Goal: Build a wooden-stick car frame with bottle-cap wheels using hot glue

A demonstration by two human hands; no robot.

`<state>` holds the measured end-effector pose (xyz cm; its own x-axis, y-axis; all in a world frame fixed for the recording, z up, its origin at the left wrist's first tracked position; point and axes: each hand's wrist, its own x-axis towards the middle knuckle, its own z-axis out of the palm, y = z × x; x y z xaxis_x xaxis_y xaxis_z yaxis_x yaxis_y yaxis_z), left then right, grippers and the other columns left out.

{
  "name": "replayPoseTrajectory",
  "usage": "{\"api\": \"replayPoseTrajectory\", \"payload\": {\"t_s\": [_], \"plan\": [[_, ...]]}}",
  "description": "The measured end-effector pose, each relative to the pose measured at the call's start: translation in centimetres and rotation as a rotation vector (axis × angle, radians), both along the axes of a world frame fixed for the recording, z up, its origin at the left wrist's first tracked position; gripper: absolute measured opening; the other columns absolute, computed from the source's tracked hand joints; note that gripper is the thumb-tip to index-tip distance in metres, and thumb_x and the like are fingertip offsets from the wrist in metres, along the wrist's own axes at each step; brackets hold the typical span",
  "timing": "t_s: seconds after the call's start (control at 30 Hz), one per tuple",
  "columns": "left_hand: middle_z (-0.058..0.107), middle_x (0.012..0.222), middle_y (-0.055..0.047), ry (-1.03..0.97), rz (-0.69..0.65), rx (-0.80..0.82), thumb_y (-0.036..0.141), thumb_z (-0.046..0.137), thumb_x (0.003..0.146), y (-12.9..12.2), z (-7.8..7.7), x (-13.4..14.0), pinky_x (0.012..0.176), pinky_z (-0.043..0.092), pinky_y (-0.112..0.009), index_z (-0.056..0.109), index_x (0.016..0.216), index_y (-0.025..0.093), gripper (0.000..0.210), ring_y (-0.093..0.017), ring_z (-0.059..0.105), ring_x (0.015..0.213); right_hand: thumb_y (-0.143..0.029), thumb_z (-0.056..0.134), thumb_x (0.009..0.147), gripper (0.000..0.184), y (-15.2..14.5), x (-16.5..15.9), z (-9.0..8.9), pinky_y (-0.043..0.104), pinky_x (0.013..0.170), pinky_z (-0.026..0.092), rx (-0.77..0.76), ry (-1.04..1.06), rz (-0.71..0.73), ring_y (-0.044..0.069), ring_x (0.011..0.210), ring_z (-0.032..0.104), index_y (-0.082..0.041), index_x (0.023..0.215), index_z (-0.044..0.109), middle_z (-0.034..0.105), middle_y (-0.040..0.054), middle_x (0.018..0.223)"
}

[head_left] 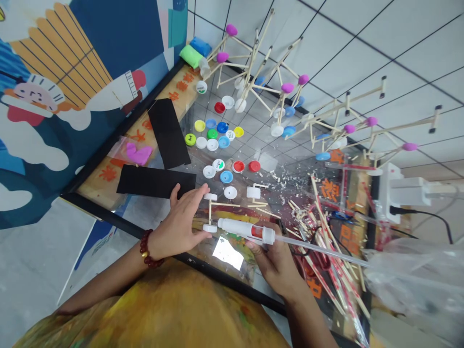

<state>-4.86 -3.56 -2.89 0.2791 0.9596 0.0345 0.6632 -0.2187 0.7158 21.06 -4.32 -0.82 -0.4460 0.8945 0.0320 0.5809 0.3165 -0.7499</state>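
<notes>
My right hand (273, 263) is wrapped round a white hot glue gun (239, 229), with a long clear glue stick (322, 250) running out of its back end. The nozzle points left at a pair of white bottle-cap wheels (210, 228) joined by a thin wooden stick. My left hand (177, 220) spans this wheel pair, thumb at the near cap and fingertips at the far one. From the axle a second stick (226, 205) extends right. Another white cap-and-stick piece (253, 192) stands just beyond the gun.
Loose coloured bottle caps (224, 141) lie mid-table. Stick models with purple tips (287, 88) line the back. Black sheets (155, 181) lie at left, beside a pink clay packet (137, 153). Sticks and wrappers (337, 270) crowd the right, near a power strip (393, 188) and cable.
</notes>
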Motion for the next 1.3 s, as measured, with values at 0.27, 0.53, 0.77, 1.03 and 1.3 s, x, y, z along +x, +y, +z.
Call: {"api": "replayPoseTrajectory", "payload": {"t_s": [0.27, 0.53, 0.77, 1.03, 1.3], "plan": [[0.049, 0.145, -0.014, -0.004, 0.002, -0.007, 0.029, 0.081, 0.069, 0.0, 0.0, 0.0, 0.118, 0.000, -0.055, 0.002, 0.152, 0.028, 0.114, -0.028, 0.044, 0.136, -0.021, 0.052, 0.095, 0.021, -0.1, 0.3, -0.2, 0.033, 0.075, 0.054, 0.026, -0.025, -0.029, 0.021, 0.089, 0.065, -0.024, 0.116, 0.052, 0.067, 0.0062, 0.105], [0.050, 0.145, -0.014, 0.006, 0.002, -0.008, 0.029, 0.080, 0.069, 0.1, 0.1, 0.0, 0.118, 0.000, -0.057, 0.002, 0.152, 0.028, 0.114, -0.028, 0.044, 0.136, -0.022, 0.051, 0.095, 0.022, -0.3, 0.1, -0.1, 0.036, 0.077, 0.055, 0.002, -0.012, -0.032, 0.023, 0.090, 0.065, -0.024, 0.117, 0.053, 0.067, 0.0073, 0.102], [0.050, 0.145, -0.014, 0.006, 0.007, -0.002, 0.028, 0.080, 0.070, 0.0, 0.1, 0.0, 0.118, 0.001, -0.057, 0.002, 0.152, 0.028, 0.113, -0.029, 0.045, 0.136, -0.023, 0.049, 0.096, 0.019, -0.3, -0.2, -0.1, 0.034, 0.073, 0.056, -0.010, 0.014, -0.022, 0.022, 0.087, 0.066, -0.024, 0.116, 0.052, 0.067, 0.0072, 0.101], [0.050, 0.145, -0.013, 0.007, 0.007, -0.002, 0.028, 0.080, 0.070, 0.0, 0.0, 0.0, 0.118, 0.000, -0.056, 0.001, 0.152, 0.028, 0.113, -0.028, 0.044, 0.136, -0.027, 0.054, 0.095, 0.025, -1.0, 0.6, -0.7, 0.037, 0.075, 0.056, -0.027, 0.010, -0.115, 0.023, 0.088, 0.066, -0.023, 0.119, 0.051, 0.065, 0.0084, 0.104], [0.050, 0.144, -0.015, 0.010, 0.005, 0.002, 0.030, 0.078, 0.072, 0.0, 0.0, 0.0, 0.118, 0.001, -0.059, 0.000, 0.152, 0.028, 0.112, -0.029, 0.044, 0.136, -0.026, 0.056, 0.094, 0.021, -1.1, 0.7, -0.4, 0.037, 0.079, 0.055, -0.031, 0.092, -0.150, 0.023, 0.093, 0.065, -0.024, 0.114, 0.055, 0.066, 0.0073, 0.105]]}}
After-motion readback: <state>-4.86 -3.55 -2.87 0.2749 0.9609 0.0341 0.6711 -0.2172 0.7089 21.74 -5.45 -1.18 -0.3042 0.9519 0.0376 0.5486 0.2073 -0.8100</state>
